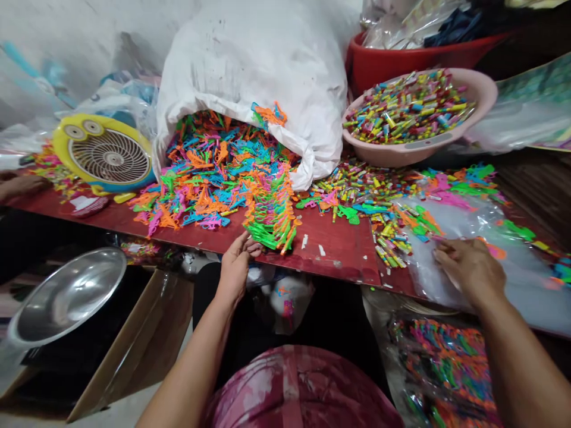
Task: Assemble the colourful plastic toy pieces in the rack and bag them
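My left hand (pixel 239 257) is at the table's front edge, its fingers loosely bent and slightly apart, with no object visible in them. Its fingertips are beside the near end of a neat row of stacked plastic toy guns (pixel 272 223), green in front. Over clear plastic bags (pixel 428 267) on the right, my right hand (pixel 473 267) has its thumb and fingers pinched together; what lies between them cannot be made out. Loose toy guns (pixel 200 178) in orange, blue, green and pink spill from a white sack (pixel 259 65) behind the row.
A pink basin (pixel 388 156) holds many small coloured tubes; more tubes (pixel 392 238) lie below it. A yellow fan (pixel 111 154) and another person's hand (pixel 22 187) are at left. Below the red table (pixel 330 255) are a metal bowl (pixel 71 297) and filled bags (pixel 450 362).
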Demonstrator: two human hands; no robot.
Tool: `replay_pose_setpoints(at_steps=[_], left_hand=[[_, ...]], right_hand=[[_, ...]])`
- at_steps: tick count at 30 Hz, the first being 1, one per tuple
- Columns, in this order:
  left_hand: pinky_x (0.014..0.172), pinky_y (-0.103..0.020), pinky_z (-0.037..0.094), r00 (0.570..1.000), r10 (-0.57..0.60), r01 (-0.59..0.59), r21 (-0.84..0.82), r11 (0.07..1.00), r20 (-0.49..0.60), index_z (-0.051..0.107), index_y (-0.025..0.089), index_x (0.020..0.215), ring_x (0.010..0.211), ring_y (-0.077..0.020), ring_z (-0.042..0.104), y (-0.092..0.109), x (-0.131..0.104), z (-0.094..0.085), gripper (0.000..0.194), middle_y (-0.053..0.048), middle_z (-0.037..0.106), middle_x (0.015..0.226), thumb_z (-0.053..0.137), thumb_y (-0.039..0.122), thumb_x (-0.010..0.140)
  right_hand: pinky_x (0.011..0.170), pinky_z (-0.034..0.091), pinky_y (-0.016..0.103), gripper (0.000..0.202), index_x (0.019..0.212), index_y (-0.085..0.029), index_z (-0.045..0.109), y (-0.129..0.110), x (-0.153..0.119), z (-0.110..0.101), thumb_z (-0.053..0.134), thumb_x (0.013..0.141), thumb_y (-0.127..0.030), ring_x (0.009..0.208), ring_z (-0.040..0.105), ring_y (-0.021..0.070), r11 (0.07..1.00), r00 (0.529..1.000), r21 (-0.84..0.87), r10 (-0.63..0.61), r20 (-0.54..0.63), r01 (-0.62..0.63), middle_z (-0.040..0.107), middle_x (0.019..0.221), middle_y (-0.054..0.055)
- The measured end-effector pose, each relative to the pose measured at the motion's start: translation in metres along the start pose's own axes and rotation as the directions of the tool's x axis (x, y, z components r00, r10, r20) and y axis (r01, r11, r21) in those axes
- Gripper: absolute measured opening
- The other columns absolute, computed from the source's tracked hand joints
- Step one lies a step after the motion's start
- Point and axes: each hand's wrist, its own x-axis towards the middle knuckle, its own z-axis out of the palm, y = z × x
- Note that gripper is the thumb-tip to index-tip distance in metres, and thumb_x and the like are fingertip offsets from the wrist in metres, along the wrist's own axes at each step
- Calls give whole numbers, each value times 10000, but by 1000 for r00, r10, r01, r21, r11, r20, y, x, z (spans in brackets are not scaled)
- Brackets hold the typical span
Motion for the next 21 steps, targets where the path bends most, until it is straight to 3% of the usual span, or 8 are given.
replay_pose_setpoints(at_steps=[3, 7, 11, 15, 21], left_hand=[[942, -405, 552, 999, -38, 38, -42, 998, -7, 611, 122, 1240, 933, -204, 707, 2, -6, 5, 621, -104, 717, 1063, 588, 155, 619], [1043, -432, 495, 997, -61, 62, 2, 998, -39, 633, 143, 1194, 996, -212, 702, 7, -16, 5, 556, -94, 722, 1085, 669, 201, 642], [1126, -480, 421, 991, -87, 93, 59, 994, -101, 653, 196, 1159, 1003, -220, 697, 5, -16, 6, 579, -33, 731, 1031, 753, 269, 593], [1154, -502, 384, 983, -124, 137, 89, 987, -136, 672, 244, 1113, 1017, -239, 681, 1, -15, 10, 592, 9, 728, 1022, 757, 321, 532], [1159, -488, 367, 976, -136, 159, 129, 979, -172, 660, 262, 1091, 1082, -277, 654, 3, -19, 16, 634, 13, 718, 1007, 742, 364, 470]], right_hand=[[617, 375, 344, 325, 1101, -210, 745, -10, 4, -2, 558, 869, -340, 821, 577, 248, 999, 995, 4, 47, 92, -48, 611, 962, 132], [751, 433, 339, 339, 1094, -149, 726, -19, 3, -19, 525, 832, -226, 903, 583, 252, 981, 994, 181, 45, 104, -64, 624, 918, 125], [840, 473, 328, 391, 1153, -136, 688, -13, 3, -27, 523, 812, -232, 922, 610, 227, 980, 997, 181, 82, -1, -81, 635, 1102, 130], [834, 463, 317, 339, 1086, -159, 716, -12, 10, -30, 469, 876, -258, 918, 616, 227, 988, 997, 137, 79, -10, -76, 669, 1016, 108], [845, 436, 275, 337, 1165, -184, 687, -50, 48, -35, 451, 946, -288, 1006, 614, 204, 996, 998, 86, 9, 63, -14, 662, 1116, 92]])
